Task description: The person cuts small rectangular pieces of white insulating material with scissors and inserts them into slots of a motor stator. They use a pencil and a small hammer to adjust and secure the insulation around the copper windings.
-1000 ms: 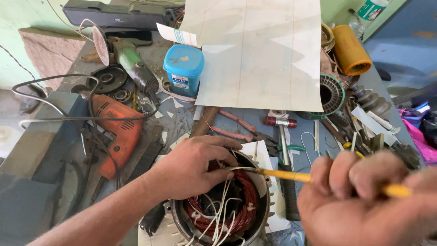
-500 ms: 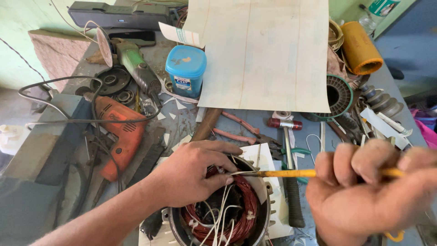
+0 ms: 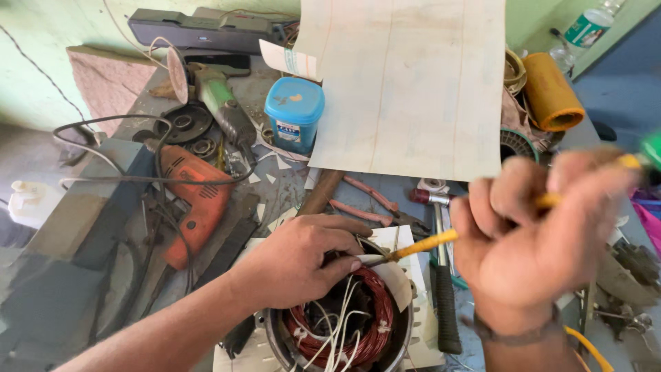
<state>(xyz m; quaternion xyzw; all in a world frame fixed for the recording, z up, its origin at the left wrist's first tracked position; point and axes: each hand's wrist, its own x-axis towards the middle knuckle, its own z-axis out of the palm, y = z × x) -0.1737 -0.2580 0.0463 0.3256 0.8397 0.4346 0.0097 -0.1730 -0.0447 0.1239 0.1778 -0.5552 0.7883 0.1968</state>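
The left hand [image 3: 299,265] rests on the rim of the stator [image 3: 344,324], a round metal shell wound with red copper wire, its fingers curled down onto the windings and a white paper slip. The right hand [image 3: 533,244] is fisted around a yellow rod [image 3: 420,246], whose tip meets the left fingertips [image 3: 352,265] at the stator's upper edge. One blue tub [image 3: 294,114] with a pale label stands behind, beside one large cream sheet [image 3: 413,89]. One orange drill [image 3: 196,200] lies left; one grinder [image 3: 220,110] behind it; one hammer [image 3: 441,275] right of the stator; one yellow roll [image 3: 551,93] far right.
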